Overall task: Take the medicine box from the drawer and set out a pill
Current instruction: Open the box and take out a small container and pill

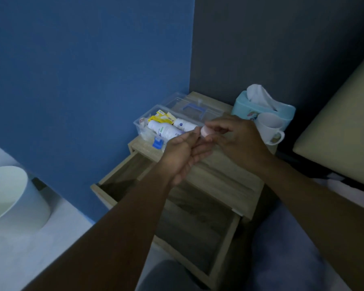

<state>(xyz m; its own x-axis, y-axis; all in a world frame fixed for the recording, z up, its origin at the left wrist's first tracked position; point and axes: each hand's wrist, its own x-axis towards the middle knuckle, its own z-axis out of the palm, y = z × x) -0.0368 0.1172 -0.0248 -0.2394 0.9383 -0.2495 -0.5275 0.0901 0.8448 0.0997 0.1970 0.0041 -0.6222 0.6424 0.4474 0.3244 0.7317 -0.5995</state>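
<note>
Medicine box (156, 127) is already out on the nightstand (219, 175), lid off. Right hand (237, 139) pinches a small pink pill container (205, 131) over the cupped left hand (181, 152), fingers loosely together. I'd tip slowly and keep that palm right underneath so nothing bounces into the open drawer (177, 217).

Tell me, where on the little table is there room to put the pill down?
The front strip of the nightstand top is bare, between the open drawer and the hands. The back is crowded: the open medicine box on the left, the tissue box and white mug on the right.
</note>
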